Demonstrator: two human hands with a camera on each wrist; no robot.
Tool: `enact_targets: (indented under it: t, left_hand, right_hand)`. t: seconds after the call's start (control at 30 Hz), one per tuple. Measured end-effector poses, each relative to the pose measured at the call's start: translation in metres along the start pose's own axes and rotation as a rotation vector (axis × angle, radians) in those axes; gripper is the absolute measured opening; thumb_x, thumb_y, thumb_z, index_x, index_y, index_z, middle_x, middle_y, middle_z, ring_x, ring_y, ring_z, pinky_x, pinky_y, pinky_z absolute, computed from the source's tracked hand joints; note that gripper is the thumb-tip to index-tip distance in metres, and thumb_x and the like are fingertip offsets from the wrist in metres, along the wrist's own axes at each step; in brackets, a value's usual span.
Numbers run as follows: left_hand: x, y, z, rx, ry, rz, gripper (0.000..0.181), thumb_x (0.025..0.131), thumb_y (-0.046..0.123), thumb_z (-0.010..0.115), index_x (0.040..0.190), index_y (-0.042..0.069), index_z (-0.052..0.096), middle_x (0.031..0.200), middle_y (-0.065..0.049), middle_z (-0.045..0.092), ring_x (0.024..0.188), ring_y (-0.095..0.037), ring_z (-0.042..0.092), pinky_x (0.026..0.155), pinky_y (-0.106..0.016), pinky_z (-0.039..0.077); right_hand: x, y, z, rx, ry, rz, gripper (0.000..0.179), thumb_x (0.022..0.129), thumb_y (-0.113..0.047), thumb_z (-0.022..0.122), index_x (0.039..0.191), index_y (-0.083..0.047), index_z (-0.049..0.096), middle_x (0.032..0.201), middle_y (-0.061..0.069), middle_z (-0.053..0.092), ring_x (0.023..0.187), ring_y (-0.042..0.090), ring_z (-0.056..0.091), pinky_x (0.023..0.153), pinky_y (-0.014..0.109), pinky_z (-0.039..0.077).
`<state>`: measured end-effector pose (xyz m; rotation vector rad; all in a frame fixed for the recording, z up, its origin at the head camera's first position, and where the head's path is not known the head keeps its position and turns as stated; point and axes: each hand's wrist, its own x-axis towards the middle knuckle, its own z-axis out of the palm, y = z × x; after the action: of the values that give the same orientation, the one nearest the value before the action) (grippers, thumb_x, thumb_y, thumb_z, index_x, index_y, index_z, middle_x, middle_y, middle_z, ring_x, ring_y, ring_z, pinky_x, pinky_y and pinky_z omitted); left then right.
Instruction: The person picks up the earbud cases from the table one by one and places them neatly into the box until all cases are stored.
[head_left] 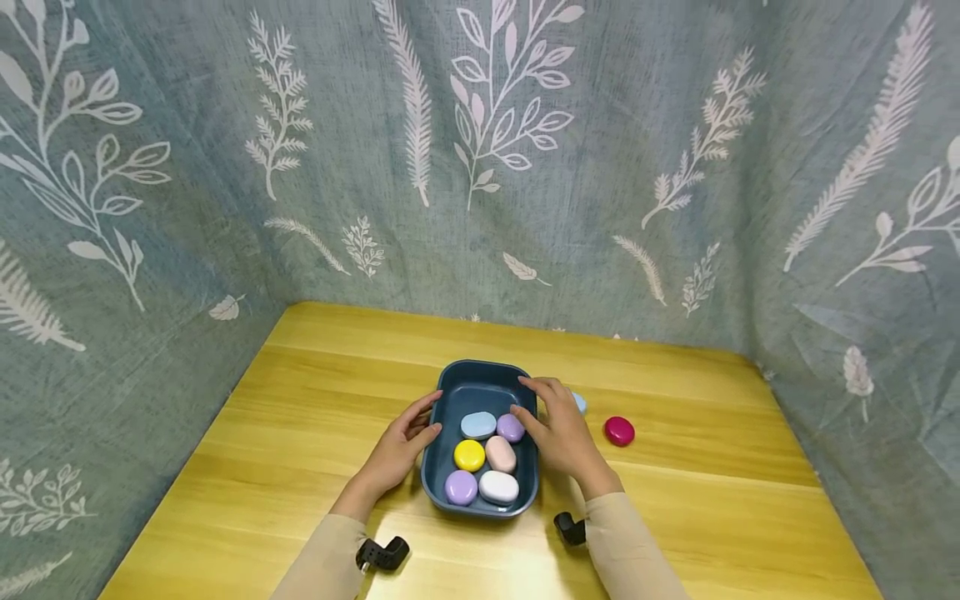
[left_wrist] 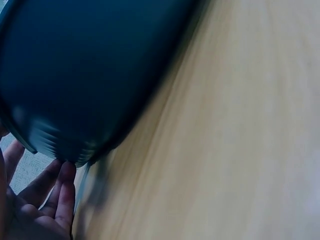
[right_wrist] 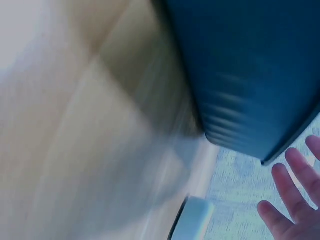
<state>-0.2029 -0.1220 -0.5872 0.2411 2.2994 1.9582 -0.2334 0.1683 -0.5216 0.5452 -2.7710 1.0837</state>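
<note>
A dark blue rectangular tray (head_left: 480, 375) with rounded corners holds several smooth, glossy, pebble-like pieces: a light blue one (head_left: 478, 425), a yellow one (head_left: 469, 456), a pink one (head_left: 501, 455), a white one (head_left: 498, 487) and two purple ones (head_left: 461, 487). My left hand (head_left: 393, 450) grips the tray's left side, thumb at the rim, fingertips against the ribbed outer wall in the left wrist view. Over the right rim lies my right hand (head_left: 558, 429), thumb reaching above the inside. Its fingers (right_wrist: 290, 192) are spread and apart from the outer wall in the right wrist view.
A crimson piece (head_left: 619, 431) lies on the wooden table (head_left: 315, 417) right of the tray. Another light blue piece (head_left: 580, 402) is partly hidden behind my right hand. Patterned grey-green cloth (head_left: 525, 250) hangs around the table's back and sides.
</note>
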Motion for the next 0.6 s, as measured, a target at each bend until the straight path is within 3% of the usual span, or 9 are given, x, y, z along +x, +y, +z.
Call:
enact_targets:
  t: [0.2,0.37,0.6]
  left_hand:
    - [-0.001,-0.003,0.003,0.003,0.012,0.004,0.055,0.106,0.030,0.062,0.158,0.030,0.045,0.162,-0.006,0.044,0.143,-0.033,0.050,0.117,-0.052,0.044]
    - [-0.001,-0.006,0.004,0.009,0.008,0.008,0.055,0.106,0.032,0.062,0.158,0.032,0.044,0.163,-0.005,0.042,0.144,-0.033,0.049,0.118,-0.051,0.043]
    - [-0.001,-0.004,0.003,0.013,0.011,0.005,0.056,0.105,0.033,0.062,0.158,0.030,0.043,0.164,-0.004,0.042,0.144,-0.033,0.049,0.118,-0.052,0.043]
  right_hand:
    - [0.000,0.013,-0.010,-0.006,0.035,0.049,0.052,0.101,-0.039,0.067,0.146,-0.014,0.058,0.143,0.010,0.056,0.133,0.034,0.052,0.111,0.055,0.047]
    - [-0.003,0.027,-0.018,-0.036,0.062,0.062,0.050,0.100,-0.030,0.071,0.144,-0.011,0.060,0.143,0.016,0.055,0.136,0.039,0.049,0.114,0.059,0.043]
    - [-0.001,0.044,-0.027,-0.098,0.037,0.100,0.054,0.098,-0.028,0.074,0.144,-0.006,0.058,0.145,0.020,0.051,0.137,0.043,0.046,0.113,0.059,0.042]
